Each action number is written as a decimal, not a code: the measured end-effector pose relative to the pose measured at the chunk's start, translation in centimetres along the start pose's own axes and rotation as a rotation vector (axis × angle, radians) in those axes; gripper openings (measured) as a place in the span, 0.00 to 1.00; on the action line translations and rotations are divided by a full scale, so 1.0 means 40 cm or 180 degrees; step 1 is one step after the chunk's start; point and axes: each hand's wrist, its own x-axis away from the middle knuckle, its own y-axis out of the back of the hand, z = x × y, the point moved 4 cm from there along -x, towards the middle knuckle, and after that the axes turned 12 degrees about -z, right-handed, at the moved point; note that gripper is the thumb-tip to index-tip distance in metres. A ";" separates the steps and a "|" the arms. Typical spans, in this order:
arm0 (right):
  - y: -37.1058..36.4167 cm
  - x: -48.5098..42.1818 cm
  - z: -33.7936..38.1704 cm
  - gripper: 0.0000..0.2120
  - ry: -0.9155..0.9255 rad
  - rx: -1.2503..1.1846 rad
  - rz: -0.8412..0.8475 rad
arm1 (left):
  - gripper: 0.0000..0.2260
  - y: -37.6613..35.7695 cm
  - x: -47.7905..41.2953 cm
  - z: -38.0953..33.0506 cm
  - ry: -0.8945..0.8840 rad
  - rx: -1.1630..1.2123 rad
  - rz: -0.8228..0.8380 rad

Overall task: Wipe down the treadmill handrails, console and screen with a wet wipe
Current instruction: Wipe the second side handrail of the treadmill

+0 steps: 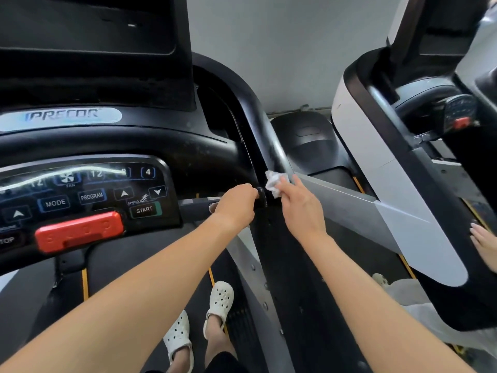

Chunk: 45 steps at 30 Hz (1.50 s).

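While left fingers [248, 190] curl round the handrail [269, 141], right fingers [297, 183] pinch the wipe [274, 181] just beside.

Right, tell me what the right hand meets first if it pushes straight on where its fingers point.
Probably the glossy black curved handrail: the right hand pinches a crumpled white wet wipe that seems to lie against it.

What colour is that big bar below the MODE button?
The bar is red, shown best in the head view.
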 end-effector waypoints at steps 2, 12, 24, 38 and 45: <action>-0.008 -0.040 -0.008 0.14 -0.0431 -0.0242 0.0038 | 0.19 0.000 -0.004 0.002 0.0004 -0.0008 0.0007; 0.041 0.056 -0.029 0.09 -0.0223 -0.0125 0.0101 | 0.21 0.007 -0.007 -0.001 0.0070 0.0022 0.0048; -0.027 -0.094 -0.030 0.18 -0.0464 -0.0339 0.0244 | 0.31 -0.005 -0.015 -0.013 0.0264 0.0041 0.0013; -0.030 -0.107 -0.102 0.21 -0.0570 -0.0431 0.0578 | 0.34 -0.011 -0.012 -0.050 0.0540 -0.0308 0.0205; -0.008 0.017 -0.172 0.17 -0.0586 -0.1176 0.0128 | 0.22 -0.036 0.007 -0.058 0.0441 -0.0558 -0.0100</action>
